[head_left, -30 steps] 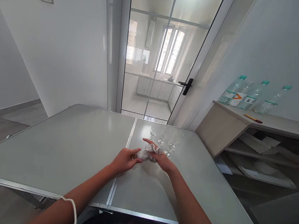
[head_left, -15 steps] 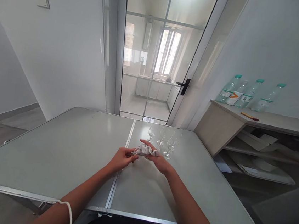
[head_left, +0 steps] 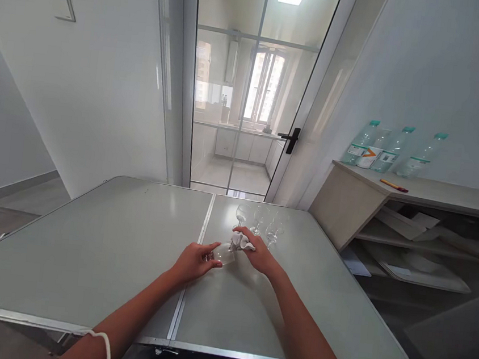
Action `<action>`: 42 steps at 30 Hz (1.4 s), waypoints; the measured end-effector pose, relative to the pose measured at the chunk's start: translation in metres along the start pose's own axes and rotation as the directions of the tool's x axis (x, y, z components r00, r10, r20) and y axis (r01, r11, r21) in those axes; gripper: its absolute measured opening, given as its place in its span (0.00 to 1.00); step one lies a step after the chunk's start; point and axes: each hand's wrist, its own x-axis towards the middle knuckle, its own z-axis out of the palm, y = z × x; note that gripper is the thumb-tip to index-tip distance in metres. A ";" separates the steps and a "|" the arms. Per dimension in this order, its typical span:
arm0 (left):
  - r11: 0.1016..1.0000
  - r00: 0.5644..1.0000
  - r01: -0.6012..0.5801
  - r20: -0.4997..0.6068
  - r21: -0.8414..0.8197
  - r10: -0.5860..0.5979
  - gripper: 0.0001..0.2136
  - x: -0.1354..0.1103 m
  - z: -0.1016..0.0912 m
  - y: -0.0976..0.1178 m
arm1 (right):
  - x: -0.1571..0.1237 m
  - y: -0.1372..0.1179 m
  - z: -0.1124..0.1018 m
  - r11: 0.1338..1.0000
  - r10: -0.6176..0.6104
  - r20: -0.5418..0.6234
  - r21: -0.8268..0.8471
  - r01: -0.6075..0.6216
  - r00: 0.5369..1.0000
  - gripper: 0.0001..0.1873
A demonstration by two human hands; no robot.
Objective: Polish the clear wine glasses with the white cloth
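My left hand (head_left: pixel 193 261) grips a clear wine glass (head_left: pixel 224 253) lying sideways above the grey table (head_left: pixel 98 256), fingers closed round its stem end. My right hand (head_left: pixel 259 256) is closed on a crumpled white cloth (head_left: pixel 241 241) and presses it against the open end of the glass. Just behind the hands, three more wine glasses (head_left: pixel 258 220) stand upright on the table.
A glass door with a black handle (head_left: pixel 291 139) stands behind the table. To the right, a wooden shelf unit (head_left: pixel 393 218) carries plastic water bottles (head_left: pixel 390 152) and a pencil (head_left: pixel 393 186). A seam (head_left: pixel 187 288) runs down the table's middle.
The cloth has bunched tighter in my right hand and shifted to the glass's mouth, leaving more of the bowl bare. Both hands stay in about the same spot.
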 end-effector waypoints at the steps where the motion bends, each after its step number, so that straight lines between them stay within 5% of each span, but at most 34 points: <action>1: 0.999 1.000 -0.001 -0.022 0.037 0.002 0.26 0.000 0.001 -0.002 | 0.000 0.002 0.000 1.000 -0.023 -0.019 -0.011 0.023 1.000 0.25; 5: 0.995 0.994 -0.001 -0.108 0.102 0.013 0.26 0.001 0.006 -0.004 | 0.000 0.005 0.006 0.994 -0.107 -0.215 -0.002 0.109 0.971 0.26; 9: 0.983 0.984 0.006 -0.178 0.182 0.027 0.25 0.000 0.011 -0.003 | 0.002 0.001 0.031 0.996 -0.055 -0.389 0.046 0.078 0.920 0.25; 13: 0.924 0.963 0.053 -0.263 0.379 0.053 0.25 -0.004 0.014 -0.008 | 0.006 -0.003 0.053 0.965 0.143 -0.207 0.247 -0.089 0.968 0.21; 17: 0.852 0.974 -0.040 -0.169 0.522 0.149 0.25 -0.008 0.017 -0.013 | 0.004 -0.005 0.045 0.889 0.234 0.023 0.400 -0.224 0.972 0.20; 21: 0.834 0.970 -0.137 -0.098 0.534 0.222 0.25 -0.006 0.020 -0.011 | 0.001 -0.001 0.023 0.699 0.340 0.200 0.600 -0.389 0.919 0.20; 27: 0.827 0.931 -0.201 -0.159 0.526 0.328 0.24 -0.005 0.025 -0.005 | 0.010 0.013 0.017 0.316 0.405 0.208 0.882 -0.350 0.890 0.17; 29: 0.850 0.945 -0.192 -0.142 0.491 0.295 0.22 -0.008 0.028 -0.003 | 0.012 0.015 0.026 0.354 0.444 0.155 0.874 -0.332 0.882 0.18; 31: 0.911 0.970 -0.149 -0.124 0.385 0.211 0.22 -0.009 0.029 0.000 | 0.010 0.013 0.035 0.516 0.426 0.052 0.806 -0.290 0.903 0.20; 35: 0.975 0.997 0.078 0.018 -0.208 -0.076 0.19 -0.005 0.021 0.011 | 0.002 0.004 0.043 0.751 0.265 0.051 0.615 -0.240 0.963 0.25; 38: 0.702 0.930 0.345 0.331 -0.623 -0.163 0.18 0.002 0.009 0.018 | -0.002 -0.001 0.036 0.795 0.183 0.070 0.577 -0.190 0.981 0.24; 42: 0.371 0.753 0.634 0.651 -0.679 -0.095 0.17 0.007 -0.005 0.015 | -0.006 0.000 0.026 0.889 0.017 0.095 0.454 -0.058 0.995 0.22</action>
